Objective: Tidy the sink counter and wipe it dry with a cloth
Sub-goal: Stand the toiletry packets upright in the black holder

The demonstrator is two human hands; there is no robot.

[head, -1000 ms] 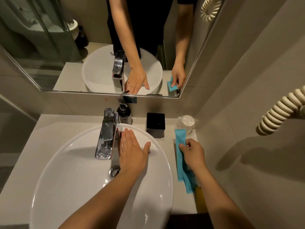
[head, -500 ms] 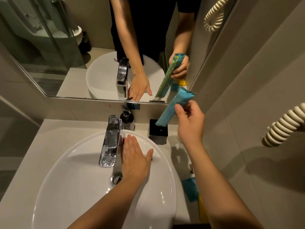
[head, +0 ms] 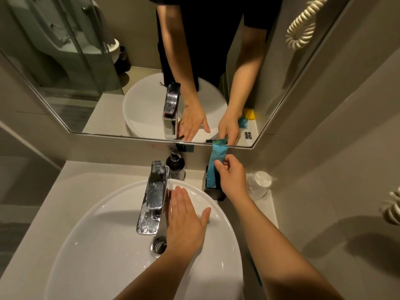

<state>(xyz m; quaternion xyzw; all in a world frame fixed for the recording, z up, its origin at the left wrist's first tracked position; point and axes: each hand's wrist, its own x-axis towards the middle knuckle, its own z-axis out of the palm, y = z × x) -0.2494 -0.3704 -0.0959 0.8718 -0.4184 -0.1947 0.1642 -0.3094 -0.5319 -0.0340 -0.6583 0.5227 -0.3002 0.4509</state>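
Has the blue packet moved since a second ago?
Yes. The blue packet has gone from lying flat on the counter right of the basin to standing upright in the black holder, held by the right hand.

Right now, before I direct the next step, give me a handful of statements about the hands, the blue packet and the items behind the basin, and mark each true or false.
1. The right hand holds the blue packet with its lower end inside the black holder. True.
2. The left hand grips the faucet handle. False: it rests flat and open on the basin, just right of the faucet.
3. The dark pump bottle stands behind the faucet, near the wall. True.
4. The wrapped cup sits left of the faucet. False: it is at the far right of the counter, beside the black holder.
5. A cloth is in the left hand. False: that hand is empty.
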